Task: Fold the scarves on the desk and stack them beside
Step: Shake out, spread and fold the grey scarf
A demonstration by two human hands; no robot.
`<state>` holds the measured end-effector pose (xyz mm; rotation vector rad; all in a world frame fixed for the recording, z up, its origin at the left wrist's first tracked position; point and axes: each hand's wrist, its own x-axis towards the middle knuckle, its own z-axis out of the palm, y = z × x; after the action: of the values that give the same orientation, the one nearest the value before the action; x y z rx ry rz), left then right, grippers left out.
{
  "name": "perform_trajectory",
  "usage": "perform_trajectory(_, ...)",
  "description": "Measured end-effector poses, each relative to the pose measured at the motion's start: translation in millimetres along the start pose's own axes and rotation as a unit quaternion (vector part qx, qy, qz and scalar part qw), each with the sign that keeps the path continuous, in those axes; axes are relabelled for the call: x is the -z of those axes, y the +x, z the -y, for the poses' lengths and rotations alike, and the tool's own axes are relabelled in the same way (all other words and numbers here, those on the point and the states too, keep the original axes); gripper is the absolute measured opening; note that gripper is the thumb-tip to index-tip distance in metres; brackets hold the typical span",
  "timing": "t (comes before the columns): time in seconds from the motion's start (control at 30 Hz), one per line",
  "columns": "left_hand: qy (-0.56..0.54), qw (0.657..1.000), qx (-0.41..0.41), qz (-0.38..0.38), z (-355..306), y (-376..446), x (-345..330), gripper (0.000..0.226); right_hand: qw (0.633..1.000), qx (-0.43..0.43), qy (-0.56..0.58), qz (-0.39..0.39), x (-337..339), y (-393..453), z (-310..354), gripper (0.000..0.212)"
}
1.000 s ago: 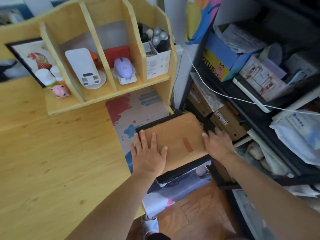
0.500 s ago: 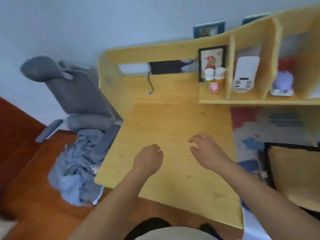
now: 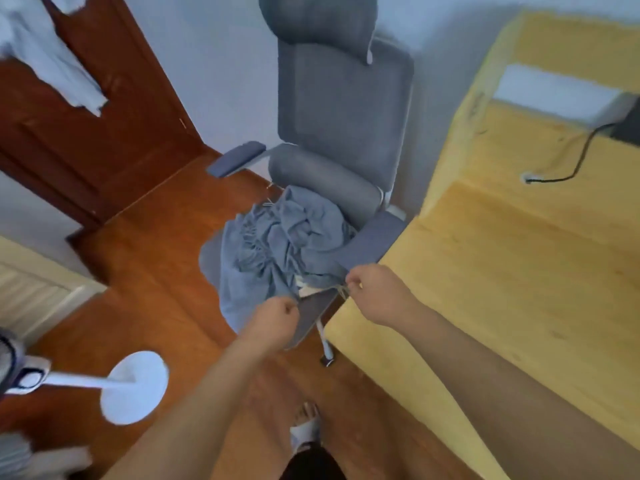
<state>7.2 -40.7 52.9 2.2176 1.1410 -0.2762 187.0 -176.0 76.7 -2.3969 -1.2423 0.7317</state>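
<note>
Since half a second ago the view has turned away from the shelf toward the chair [image 3: 343,109], and both hands have left the desk [image 3: 519,271] and reached the grey scarf [image 3: 280,244].

At the left edge of the frame a white fan base [image 3: 135,391] stands on the wooden floor [image 3: 156,271], well apart from the work. In the centre the scarf lies crumpled on the chair seat and hangs over its front edge, not yet on the desk. The left hand [image 3: 273,322], low centre, is curled into a fist at the scarf's lower border; it seems to pinch the cloth, but blur hides the contact. The right hand [image 3: 375,292], just beside the desk corner, has its fingers curled on the fringe at the scarf's near edge. I judge the two hands hold one edge apart, so the scarf can be lifted open and carried onto the desk at the right for folding.
</note>
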Motion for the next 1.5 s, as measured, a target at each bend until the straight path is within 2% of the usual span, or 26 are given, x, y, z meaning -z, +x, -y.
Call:
perform_trajectory(0.13, -0.026, 0.999, 0.033, 0.021, 72.5, 76.1, 9.0, 0.025, 0.996, -0.002, -0.036, 0.081, -80.0, 94.4, 33.0, 0.031)
perform_trajectory(0.23, -0.049, 0.997, 0.049, 0.025, 113.0, 115.1, -2.8, 0.027, 0.987, -0.011, -0.073, 0.140, -134.1, 157.9, 38.8, 0.029)
perform_trajectory(0.33, -0.062, 0.996, 0.057, 0.030, 144.6, 136.5, -18.3, 0.027, 0.959, -0.019, -0.170, 0.225, -173.7, 207.9, 33.7, 0.039)
perform_trajectory(0.43, -0.067, 0.995, 0.062, 0.042, 163.9, 148.1, -26.7, 0.026, 0.937, -0.037, -0.230, 0.261, -197.0, 238.9, 16.2, 0.046)
perform_trajectory(0.5, -0.075, 0.994, 0.061, 0.046, 169.8, 153.4, -28.7, 0.026, 0.953, -0.063, -0.185, 0.232, -202.9, 244.0, 7.3, 0.048)
perform_trajectory(0.6, -0.093, 0.992, 0.067, 0.044, 163.8, 156.5, -30.8, 0.029, 0.994, -0.080, -0.020, 0.074, -188.8, 231.0, 9.2, 0.037)
perform_trajectory(0.67, -0.120, 0.991, 0.058, 0.032, 146.5, 154.4, -31.4, 0.032, 0.993, -0.076, 0.084, -0.031, -165.0, 207.0, 16.1, 0.033)
perform_trajectory(0.77, -0.168, 0.986, 0.010, 0.013, 101.4, 144.0, -27.7, 0.048, 0.967, -0.074, 0.197, -0.145, -110.8, 156.8, 22.7, 0.034)
perform_trajectory(0.9, -0.212, 0.974, -0.078, -0.017, 31.8, 121.1, -26.9, 0.087, 0.912, -0.071, 0.348, -0.205, -25.1, 77.7, 26.4, 0.031)
perform_trajectory(1.0, -0.243, 0.963, -0.108, -0.051, -18.8, 94.9, -27.8, 0.104, 0.869, -0.028, 0.432, -0.239, 34.4, 13.2, 24.1, 0.032)
perform_trajectory(1.03, -0.237, 0.961, -0.124, -0.068, -33.4, 85.2, -28.9, 0.107, 0.840, -0.012, 0.478, -0.256, 53.5, -8.7, 22.0, 0.032)
perform_trajectory(1.13, -0.199, 0.967, -0.124, -0.105, -70.0, 61.3, -34.1, 0.111, 0.697, 0.039, 0.651, -0.297, 113.0, -72.8, 3.1, 0.031)
perform_trajectory(1.2, -0.164, 0.975, -0.106, -0.109, -91.9, 46.9, -39.1, 0.099, 0.637, 0.074, 0.691, -0.334, 148.8, -116.8, -24.6, 0.030)
perform_trajectory(1.23, -0.149, 0.976, -0.116, -0.113, -103.7, 40.2, -41.3, 0.084, 0.611, 0.085, 0.703, -0.355, 165.5, -138.7, -39.3, 0.029)
perform_trajectory(1.3, -0.134, 0.966, -0.180, -0.128, -133.5, 21.8, -44.5, 0.044, 0.570, 0.082, 0.714, -0.400, 189.5, -180.7, -73.3, 0.028)
perform_trajectory(1.37, -0.152, 0.946, -0.244, -0.148, -170.4, -3.5, -45.7, 0.018, 0.526, 0.059, 0.719, -0.450, 206.5, -223.9, -108.1, 0.027)
perform_trajectory(1.43, -0.203, 0.933, -0.276, -0.111, -212.3, -34.3, -37.7, 0.018, 0.481, 0.034, 0.723, -0.495, 216.0, -267.3, -143.4, 0.031)
perform_trajectory(1.5, -0.187, 0.928, -0.321, -0.032, -248.7, -56.8, -26.7, 0.018, 0.449, 0.006, 0.721, -0.528, 221.4, -306.9, -172.8, 0.047)
